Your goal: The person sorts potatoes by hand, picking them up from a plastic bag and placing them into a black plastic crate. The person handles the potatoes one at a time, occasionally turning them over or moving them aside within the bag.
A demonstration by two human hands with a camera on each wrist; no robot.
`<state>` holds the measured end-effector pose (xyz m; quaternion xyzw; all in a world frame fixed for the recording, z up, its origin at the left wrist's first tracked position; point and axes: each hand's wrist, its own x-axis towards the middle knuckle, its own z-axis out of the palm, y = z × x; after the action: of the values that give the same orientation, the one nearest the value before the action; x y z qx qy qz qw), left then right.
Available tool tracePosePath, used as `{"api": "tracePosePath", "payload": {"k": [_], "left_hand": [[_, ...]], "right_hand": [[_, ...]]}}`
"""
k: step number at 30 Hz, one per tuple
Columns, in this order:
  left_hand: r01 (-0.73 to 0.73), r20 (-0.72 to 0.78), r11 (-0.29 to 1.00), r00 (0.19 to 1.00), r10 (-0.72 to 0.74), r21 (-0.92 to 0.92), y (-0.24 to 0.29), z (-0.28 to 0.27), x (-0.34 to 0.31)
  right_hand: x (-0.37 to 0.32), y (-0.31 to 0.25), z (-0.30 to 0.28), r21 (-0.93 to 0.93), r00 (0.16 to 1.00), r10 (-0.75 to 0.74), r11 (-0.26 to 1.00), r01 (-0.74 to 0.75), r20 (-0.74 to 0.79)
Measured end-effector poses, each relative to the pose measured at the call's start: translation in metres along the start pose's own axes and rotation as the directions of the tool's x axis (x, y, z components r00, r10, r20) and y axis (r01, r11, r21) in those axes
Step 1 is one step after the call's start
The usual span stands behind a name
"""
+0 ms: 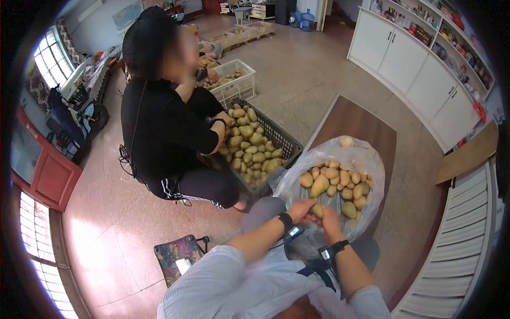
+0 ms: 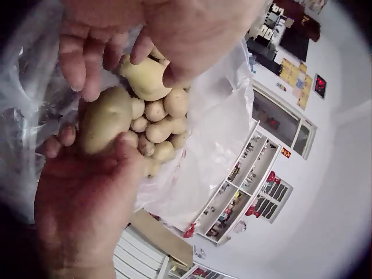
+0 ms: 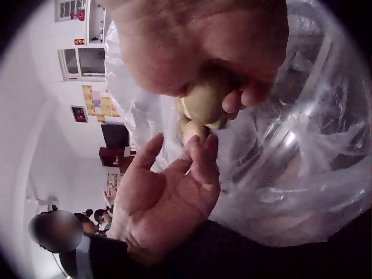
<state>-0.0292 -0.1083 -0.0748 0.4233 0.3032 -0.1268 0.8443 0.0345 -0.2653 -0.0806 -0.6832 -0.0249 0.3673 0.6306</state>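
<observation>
A greenish-yellow potato (image 1: 317, 210) (image 2: 106, 120) (image 3: 206, 100) lies in the curled grip of my right hand (image 1: 331, 220) (image 2: 87, 192) (image 3: 203, 40), its thumb along one side. Beside it, my left hand (image 1: 302, 210) (image 2: 174, 35) (image 3: 168, 200) has loosely spread fingers near the potato and holds nothing; whether a fingertip touches it cannot be told. Both hands are over the near side of a clear plastic bag (image 1: 374, 159) (image 2: 215, 110) (image 3: 279, 168), spread wide with several potatoes inside. A larger pale potato (image 1: 320, 186) (image 2: 145, 77) lies among them.
A black crate (image 1: 276, 134) full of potatoes stands left of the bag, with a seated person in black (image 1: 164, 127) beside it. Behind is a white crate (image 1: 247, 82). A brown board (image 1: 366, 122) lies under the bag. A folding stool (image 1: 175, 255) stands at lower left.
</observation>
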Motion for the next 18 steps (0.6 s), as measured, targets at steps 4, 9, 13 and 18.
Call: {"api": "tracePosePath", "payload": {"k": [4,9,13,18], "left_hand": [[0.024,0.123,0.997,0.992,-0.014,-0.077,-0.004,0.000,-0.002],[0.004,0.162,0.991,0.987,0.018,-0.136,-0.008,-0.010,0.006],[-0.089,0.121,0.978,0.986,0.112,-0.187,-0.001,-0.012,0.004],[-0.155,0.025,0.961,0.986,0.165,-0.231,0.010,-0.007,-0.012]], "right_hand": [[0.006,0.001,0.009,-0.445,0.964,-0.265,0.864,0.238,0.001],[-0.015,-0.033,0.008,-0.686,0.883,-0.466,0.661,0.305,-0.056],[0.000,-0.022,-0.028,-0.778,0.721,-0.689,0.492,0.391,-0.073],[-0.006,-0.039,-0.053,-0.915,0.646,-0.748,0.352,0.195,-0.150]]}}
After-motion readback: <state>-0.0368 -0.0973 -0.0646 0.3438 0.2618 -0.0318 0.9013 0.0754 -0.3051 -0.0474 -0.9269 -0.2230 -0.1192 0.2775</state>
